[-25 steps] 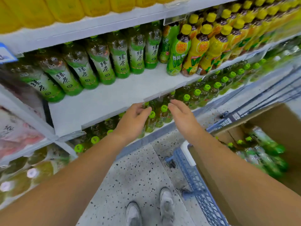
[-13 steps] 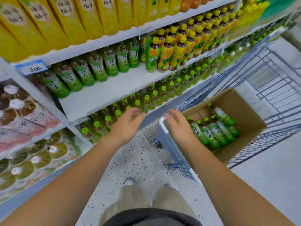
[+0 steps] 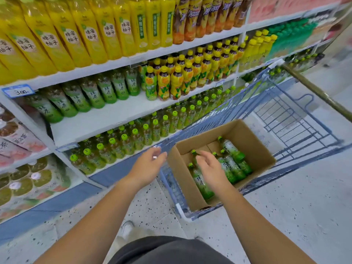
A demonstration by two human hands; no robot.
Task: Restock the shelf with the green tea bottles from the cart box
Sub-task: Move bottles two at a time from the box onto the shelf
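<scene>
An open cardboard box (image 3: 255, 149) stands in the blue cart (image 3: 297, 119) and holds several green tea bottles (image 3: 231, 161) lying on their sides. My right hand (image 3: 211, 166) hovers over the box's left half with fingers spread, just above a bottle (image 3: 202, 184), holding nothing. My left hand (image 3: 146, 166) is open beside the box's left wall, over the cart rim. A row of green tea bottles (image 3: 91, 94) stands at the back of the white middle shelf (image 3: 106, 119), whose front is bare.
Yellow-capped bottles (image 3: 179, 80) fill the same shelf to the right. Tall yellow bottles (image 3: 80, 35) stand on the shelf above, green-capped bottles (image 3: 133, 138) on the shelf below. The cart handle (image 3: 320, 94) juts at upper right. Speckled floor lies underneath.
Both hands have drawn back from the shelf edge and moved right and down; my right hand is now over the box. The view has swung toward the cart.
</scene>
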